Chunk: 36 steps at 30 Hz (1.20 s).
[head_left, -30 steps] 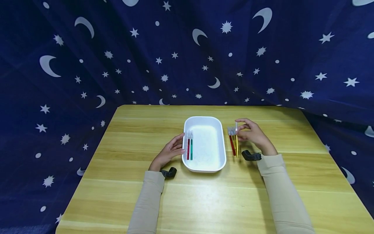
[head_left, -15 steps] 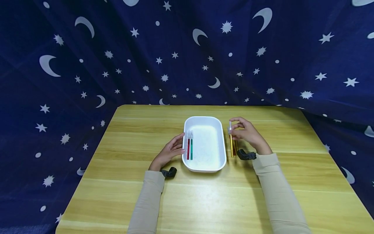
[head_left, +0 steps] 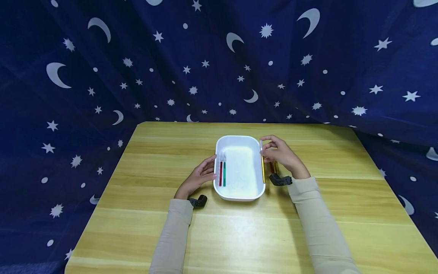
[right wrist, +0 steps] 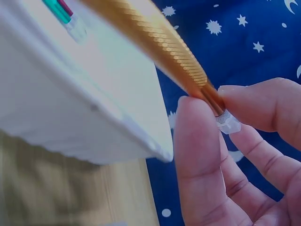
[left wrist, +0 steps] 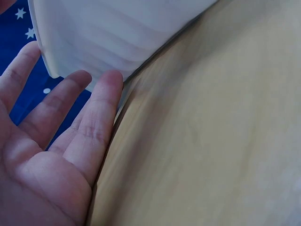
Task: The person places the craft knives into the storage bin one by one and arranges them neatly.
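My right hand (head_left: 282,154) pinches a gold craft knife (head_left: 263,169) near its clear-capped end. In the head view this knife stands over the right rim of the white tray (head_left: 242,171). The right wrist view shows its knurled handle (right wrist: 162,42) between thumb and fingertips. Inside the tray, along the left wall, a red craft knife (head_left: 220,174) and a green craft knife (head_left: 224,174) lie side by side, their clear caps toward the back. At the tray's left side is my left hand (head_left: 196,179), its extended fingers (left wrist: 101,101) touching the outer wall.
More craft knives (head_left: 275,167), red and gold, lie right of the tray, partly hidden by the right hand. The wooden table (head_left: 143,228) ends at the back against a dark blue curtain (head_left: 212,45) with moons and stars.
The right hand has moved left with the gold craft knife, from above the other knives to the tray's right rim. The left hand and the tray have stayed in place.
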Motion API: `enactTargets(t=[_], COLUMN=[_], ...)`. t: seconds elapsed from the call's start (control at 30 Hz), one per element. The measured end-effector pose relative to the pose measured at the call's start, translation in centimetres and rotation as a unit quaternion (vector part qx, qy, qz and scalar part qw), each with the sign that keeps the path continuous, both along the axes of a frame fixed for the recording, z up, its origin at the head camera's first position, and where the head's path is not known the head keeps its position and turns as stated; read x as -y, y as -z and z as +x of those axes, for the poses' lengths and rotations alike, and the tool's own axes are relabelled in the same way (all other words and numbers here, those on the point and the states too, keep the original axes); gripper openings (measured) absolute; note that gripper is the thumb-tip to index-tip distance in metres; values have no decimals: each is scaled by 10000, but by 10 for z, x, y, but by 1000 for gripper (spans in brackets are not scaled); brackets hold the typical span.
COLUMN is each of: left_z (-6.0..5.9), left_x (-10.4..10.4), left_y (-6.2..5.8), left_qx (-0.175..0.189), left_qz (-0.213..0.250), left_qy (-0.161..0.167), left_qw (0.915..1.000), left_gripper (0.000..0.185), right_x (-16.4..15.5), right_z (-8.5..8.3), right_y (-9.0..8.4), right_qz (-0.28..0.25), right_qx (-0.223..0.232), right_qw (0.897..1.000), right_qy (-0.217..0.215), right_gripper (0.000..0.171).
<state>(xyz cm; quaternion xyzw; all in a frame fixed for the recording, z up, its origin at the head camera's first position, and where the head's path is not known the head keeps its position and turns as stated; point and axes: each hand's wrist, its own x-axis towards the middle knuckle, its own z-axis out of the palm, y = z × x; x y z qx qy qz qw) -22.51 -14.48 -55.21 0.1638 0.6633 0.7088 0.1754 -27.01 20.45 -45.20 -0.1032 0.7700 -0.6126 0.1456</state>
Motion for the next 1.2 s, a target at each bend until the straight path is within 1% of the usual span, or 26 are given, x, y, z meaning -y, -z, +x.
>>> enactTargets(t=[0.33, 0.5, 0.8, 1.2], left_z=[0, 0, -1, -3], left_x=[-1, -2, 0, 0], left_y=[1, 1, 2, 2], left_qx=[32, 34, 2, -17], left_qz=[-95, -127, -103, -114], left_qy=[-82, -105, -79, -80], left_qw=[9999, 9999, 9999, 9999], left_gripper=[77, 77, 77, 78], right_x=[16, 21, 38, 55], right_z=[-4, -6, -10, -14], right_y=[2, 3, 7, 10], right_qz=[-114, -60, -79, 168], right_qx=[78, 135, 300, 490], right_qw=[9999, 9998, 9994, 9985], right_qy=[-98, -119, -160, -177], right_gripper=[58, 56, 58, 55])
